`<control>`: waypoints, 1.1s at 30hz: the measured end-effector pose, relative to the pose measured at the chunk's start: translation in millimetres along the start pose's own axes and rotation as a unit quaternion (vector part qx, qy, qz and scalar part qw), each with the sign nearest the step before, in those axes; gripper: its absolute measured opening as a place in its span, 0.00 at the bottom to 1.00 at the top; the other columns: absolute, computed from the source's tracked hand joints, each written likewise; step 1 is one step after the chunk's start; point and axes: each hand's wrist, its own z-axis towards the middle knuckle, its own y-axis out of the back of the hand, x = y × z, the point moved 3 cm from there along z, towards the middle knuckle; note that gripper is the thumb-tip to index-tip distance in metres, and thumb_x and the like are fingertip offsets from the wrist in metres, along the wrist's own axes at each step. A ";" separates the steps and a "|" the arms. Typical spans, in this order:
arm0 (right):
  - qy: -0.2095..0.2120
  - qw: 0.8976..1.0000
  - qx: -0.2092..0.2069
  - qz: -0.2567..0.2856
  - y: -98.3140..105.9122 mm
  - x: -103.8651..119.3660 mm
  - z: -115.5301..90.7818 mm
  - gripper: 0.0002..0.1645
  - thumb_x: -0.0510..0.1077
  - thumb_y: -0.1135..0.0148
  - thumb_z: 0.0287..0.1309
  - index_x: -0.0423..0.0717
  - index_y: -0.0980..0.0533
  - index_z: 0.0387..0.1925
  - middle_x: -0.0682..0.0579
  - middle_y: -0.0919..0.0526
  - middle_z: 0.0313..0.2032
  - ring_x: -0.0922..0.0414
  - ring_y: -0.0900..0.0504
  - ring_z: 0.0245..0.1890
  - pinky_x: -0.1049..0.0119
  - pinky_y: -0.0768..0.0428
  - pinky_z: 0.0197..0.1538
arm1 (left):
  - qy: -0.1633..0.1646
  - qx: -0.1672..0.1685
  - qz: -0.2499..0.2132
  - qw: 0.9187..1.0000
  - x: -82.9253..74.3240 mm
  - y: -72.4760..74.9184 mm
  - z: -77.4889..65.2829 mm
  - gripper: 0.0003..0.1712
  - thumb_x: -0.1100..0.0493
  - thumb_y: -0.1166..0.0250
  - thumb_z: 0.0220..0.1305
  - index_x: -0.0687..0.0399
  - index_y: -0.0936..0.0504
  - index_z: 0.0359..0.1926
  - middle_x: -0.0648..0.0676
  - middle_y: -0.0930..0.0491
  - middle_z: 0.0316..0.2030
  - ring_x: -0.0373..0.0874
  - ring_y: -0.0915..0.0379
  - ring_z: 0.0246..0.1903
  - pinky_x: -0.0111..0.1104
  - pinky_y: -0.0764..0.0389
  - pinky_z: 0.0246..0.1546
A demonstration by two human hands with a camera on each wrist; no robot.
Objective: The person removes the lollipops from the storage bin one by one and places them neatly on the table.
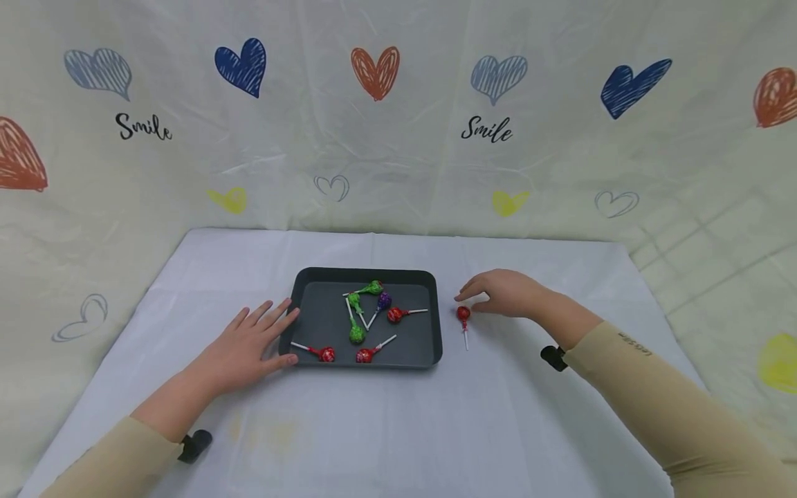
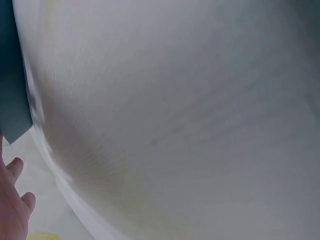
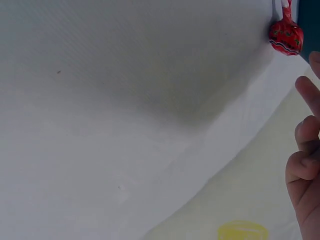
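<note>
White-covered worktop [image 1: 529, 429]: lone red lollipop [image 1: 463, 314] right of the dark tray [image 1: 437, 325]

Right grip [image 1: 507, 292], empty with thumb and fingertips apart, is just beside the lollipop's head; whether they touch cannot be told. Pinching the wrapped neck should hold better than the round head, which could roll. Left grip [image 1: 252, 349], fingers spread and holding nothing, lies at the tray's left rim. The right wrist view cuts off the lollipop's stick; the left shows little of its grip.

Dark grey rectangular tray [image 1: 320, 311] on white cloth [image 1: 423, 429]
Round green-wrapped lollipop [image 1: 375, 287] at the tray's one o'clock, purple-wrapped lollipop [image 1: 385, 301] at two, red-wrapped lollipop [image 1: 364, 355] at six.
</note>
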 end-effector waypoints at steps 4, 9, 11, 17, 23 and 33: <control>-0.032 0.999 0.004 0.023 -5.5 -3.6 -1.0 0.19 0.49 0.35 0.53 0.64 0.21 0.49 0.62 0.19 0.48 0.56 0.24 0.53 0.54 0.26 0.55 | 0.000 0.001 -0.001 1.000 0.5 -1.3 0.1 0.50 0.24 0.49 0.53 0.38 0.52 0.72 0.47 0.57 0.72 0.57 0.61 0.70 0.58 0.58 0.65; -0.047 0.998 0.011 0.025 -14.9 -4.0 2.1 0.19 0.53 0.34 0.52 0.65 0.20 0.49 0.63 0.18 0.46 0.58 0.22 0.50 0.57 0.24 0.51 | 0.000 -0.001 0.000 1.000 1.1 -0.7 0.2 0.50 0.25 0.49 0.53 0.38 0.53 0.72 0.47 0.57 0.72 0.56 0.61 0.70 0.57 0.59 0.66; -0.047 0.998 0.008 0.029 -17.0 -2.7 3.1 0.19 0.52 0.34 0.52 0.64 0.20 0.48 0.64 0.18 0.45 0.59 0.22 0.49 0.58 0.24 0.50 | -0.001 -0.002 0.002 1.000 1.1 0.0 0.3 0.50 0.24 0.50 0.53 0.38 0.53 0.72 0.47 0.57 0.72 0.56 0.61 0.70 0.57 0.58 0.66; -0.044 0.998 0.010 0.033 -22.0 1.6 4.4 0.17 0.49 0.34 0.52 0.63 0.19 0.46 0.66 0.17 0.42 0.59 0.21 0.47 0.59 0.24 0.49 | -0.005 -0.002 -0.004 1.000 0.7 0.7 -0.1 0.50 0.25 0.49 0.54 0.39 0.52 0.72 0.47 0.57 0.72 0.57 0.60 0.70 0.57 0.59 0.65; -0.042 0.999 0.009 0.022 -23.4 3.8 4.9 0.17 0.51 0.34 0.52 0.66 0.19 0.46 0.67 0.18 0.42 0.60 0.21 0.46 0.61 0.23 0.47 | -0.007 -0.004 -0.002 1.000 0.8 1.1 -0.2 0.50 0.25 0.49 0.54 0.39 0.52 0.72 0.48 0.57 0.72 0.57 0.61 0.70 0.57 0.59 0.65; -0.042 0.999 0.016 0.029 -14.8 0.8 2.4 0.21 0.52 0.35 0.53 0.67 0.22 0.51 0.61 0.20 0.49 0.58 0.23 0.51 0.57 0.24 0.52 | -0.014 -0.007 0.007 1.000 1.1 1.0 1.5 0.49 0.25 0.49 0.54 0.37 0.52 0.72 0.47 0.58 0.72 0.56 0.61 0.70 0.57 0.58 0.66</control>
